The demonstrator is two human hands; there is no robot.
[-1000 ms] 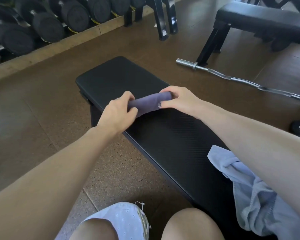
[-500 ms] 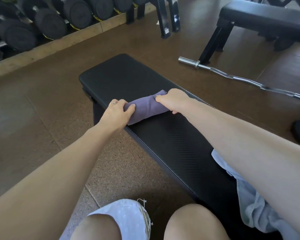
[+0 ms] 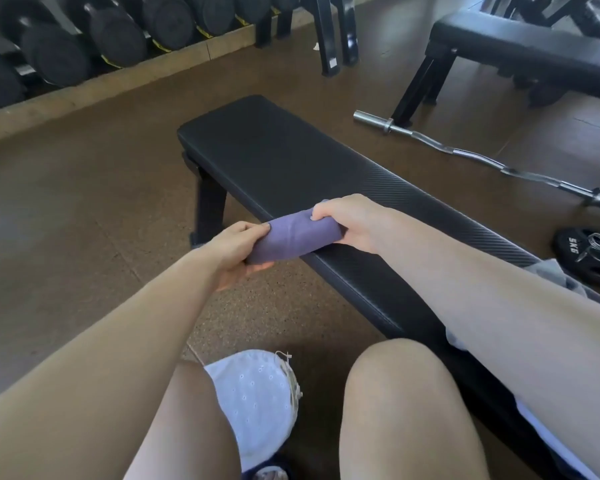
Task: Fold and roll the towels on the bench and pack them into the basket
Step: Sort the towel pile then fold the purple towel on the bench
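Head view, purple rolled towel (image 3: 293,237), left hand (image 3: 239,249), right hand (image 3: 350,221) gripping ends

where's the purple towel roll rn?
Head view, centre: the purple towel roll is at the bench's near edge, left hand and right hand gripping its ends.

Behind your bench you have a rack of dark dumbbells (image 3: 94,46), a curl bar (image 3: 471,155) lying on the brown floor (image 3: 84,202) near a second bench (image 3: 534,46), and what seems a 5 kg plate (image 3: 586,254).
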